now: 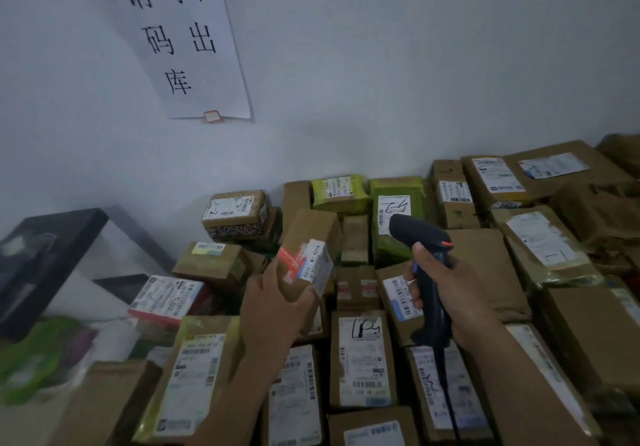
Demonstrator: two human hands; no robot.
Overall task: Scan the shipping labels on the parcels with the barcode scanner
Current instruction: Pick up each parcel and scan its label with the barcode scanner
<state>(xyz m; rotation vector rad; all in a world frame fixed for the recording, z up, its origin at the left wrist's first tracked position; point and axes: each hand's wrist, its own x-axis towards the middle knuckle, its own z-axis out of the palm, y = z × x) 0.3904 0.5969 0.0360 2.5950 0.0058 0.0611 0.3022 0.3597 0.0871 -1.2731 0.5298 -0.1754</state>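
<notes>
1. The left grip (pixel 277 303) curls round a small parcel (pixel 301 283), held above the pile with its label (pixel 313 265) facing right.
2. The right grip (pixel 450 293) clasps the barcode scanner (pixel 419 234) just right of the parcel. Its head seems aimed slightly above the label.
3. Labelled parcels (pixel 362 359) crowd below, against a white wall (pixel 381 82) with a paper sign (pixel 180 40).

Dim room w/ plain white wall (pixel 381 64), paper sign (pixel 180 40) w/ black Chinese chars on it, black furniture frame (pixel 65 234) at left.
</notes>
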